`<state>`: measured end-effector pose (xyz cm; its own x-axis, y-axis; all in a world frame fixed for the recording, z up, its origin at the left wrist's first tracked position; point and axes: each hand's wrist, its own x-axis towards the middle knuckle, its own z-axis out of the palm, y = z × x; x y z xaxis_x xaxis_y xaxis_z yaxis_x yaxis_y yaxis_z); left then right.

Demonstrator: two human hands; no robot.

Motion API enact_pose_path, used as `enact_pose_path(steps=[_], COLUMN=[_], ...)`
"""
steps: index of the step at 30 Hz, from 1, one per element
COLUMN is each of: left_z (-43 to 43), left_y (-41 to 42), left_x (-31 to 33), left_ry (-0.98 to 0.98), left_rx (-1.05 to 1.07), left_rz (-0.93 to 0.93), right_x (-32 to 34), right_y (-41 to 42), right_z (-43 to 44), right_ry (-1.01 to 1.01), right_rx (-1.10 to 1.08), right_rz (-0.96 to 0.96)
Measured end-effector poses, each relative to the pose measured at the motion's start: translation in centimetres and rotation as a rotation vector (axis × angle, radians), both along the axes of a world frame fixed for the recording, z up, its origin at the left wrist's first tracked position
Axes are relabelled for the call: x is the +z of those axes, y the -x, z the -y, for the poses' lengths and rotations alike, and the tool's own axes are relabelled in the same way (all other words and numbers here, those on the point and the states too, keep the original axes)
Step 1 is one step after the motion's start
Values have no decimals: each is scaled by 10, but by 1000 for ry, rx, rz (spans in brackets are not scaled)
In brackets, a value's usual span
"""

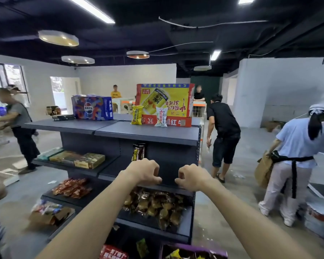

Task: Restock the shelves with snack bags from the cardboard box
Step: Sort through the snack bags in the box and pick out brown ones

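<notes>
Fingers (154, 170) of left hand (144, 172) and right hand (193, 177) curled, gripping shelf edge (168, 184), no bag held. Snack bags (157, 202) fill shelf below; one dark bag (138, 151) above; cardboard box (49, 215) still part-full.

Dark grey shelves (148, 133), yellow snack bag (137, 115)

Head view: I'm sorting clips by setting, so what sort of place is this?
Probably a small shop being stocked, or a mock-up of one: a dark shelf unit with snack bags on its tiers, and a blue drinks carton on top.
</notes>
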<state>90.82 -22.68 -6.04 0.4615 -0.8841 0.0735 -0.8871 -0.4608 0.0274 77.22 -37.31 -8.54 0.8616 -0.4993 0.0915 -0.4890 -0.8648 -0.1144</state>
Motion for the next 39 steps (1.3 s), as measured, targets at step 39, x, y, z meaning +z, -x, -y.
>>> enact_pose_path(steps=[39], left_z=[303], left_y=[-131], left_x=[-301], left_ry=[-317], left_rx=[-858], left_rz=[-204], right_x=[-294], right_y=[-61], right_z=[152], right_ry=[-576], right_rx=[-800], right_rz=[-79])
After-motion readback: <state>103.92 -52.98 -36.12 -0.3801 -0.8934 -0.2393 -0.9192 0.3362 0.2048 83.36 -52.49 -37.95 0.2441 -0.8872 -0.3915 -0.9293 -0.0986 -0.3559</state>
